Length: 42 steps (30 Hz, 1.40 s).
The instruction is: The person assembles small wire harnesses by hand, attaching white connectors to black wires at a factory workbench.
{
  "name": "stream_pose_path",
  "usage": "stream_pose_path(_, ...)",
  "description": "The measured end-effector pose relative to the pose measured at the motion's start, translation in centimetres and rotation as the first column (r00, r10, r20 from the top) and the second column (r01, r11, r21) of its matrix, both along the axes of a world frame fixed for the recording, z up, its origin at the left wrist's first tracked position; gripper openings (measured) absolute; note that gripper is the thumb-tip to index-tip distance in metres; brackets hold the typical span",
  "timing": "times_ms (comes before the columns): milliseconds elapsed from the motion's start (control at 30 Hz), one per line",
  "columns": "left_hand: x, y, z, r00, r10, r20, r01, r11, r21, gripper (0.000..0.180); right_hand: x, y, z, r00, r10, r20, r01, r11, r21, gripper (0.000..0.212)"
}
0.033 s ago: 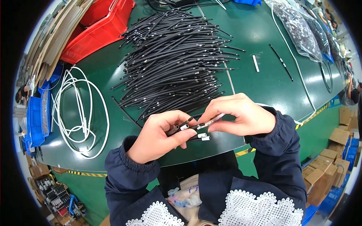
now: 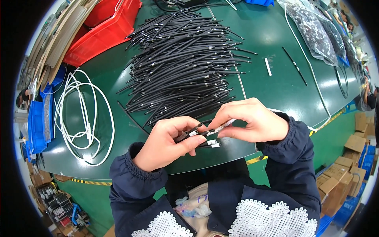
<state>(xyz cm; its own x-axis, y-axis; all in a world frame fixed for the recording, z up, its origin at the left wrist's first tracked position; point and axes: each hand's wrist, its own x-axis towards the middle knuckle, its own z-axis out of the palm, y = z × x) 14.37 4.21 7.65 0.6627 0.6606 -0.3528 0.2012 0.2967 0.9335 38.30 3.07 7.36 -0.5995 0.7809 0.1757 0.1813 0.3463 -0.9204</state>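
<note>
Cables [image 2: 200, 125] with white sleeves [image 2: 215, 145] sit bunched in the left hand [image 2: 167, 137]. The right hand [image 2: 252, 120] pinches a white marker tube [image 2: 226, 125].

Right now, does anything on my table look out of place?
One black cable piece lies alone right of the black pile, near a white strip. It looks stray because similar pieces are heaped together. I see no spill or obvious damage.
</note>
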Motion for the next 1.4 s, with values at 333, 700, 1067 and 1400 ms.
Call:
stream_pose_path(333, 0.2, -0.1, 0.0, 1.000, 0.016, 0.004, -0.015, 0.997, -0.069, 0.021, -0.5, -0.3, -1.0, 0.995, -0.076, 0.063, 0.053, 0.948, 0.315, 0.021)
stream_pose_path(700, 0.4, -0.3, 0.1, 0.997, -0.044, -0.057, 0.044, 0.999, 0.002, 0.017, -0.3, -0.6, -0.3, 0.996, -0.079, 0.036, 0.084, 0.985, -0.152, 0.017)
stream_pose_path(1067, -0.1, 0.1, 0.3, 0.999, -0.031, 0.025, 0.033, 0.996, -0.085, 0.012, -1.6, -0.5, -0.8, 0.994, -0.101, 0.033, 0.074, 0.883, 0.464, 0.024)
stream_pose_path(1400, -0.2, -0.2, 0.7, 0.994, -0.012, 0.107, 0.026, 0.990, -0.135, 0.009, -2.3, -1.3, -1.8, 0.969, -0.057, -0.240, 0.141, 0.926, 0.351, 0.019)
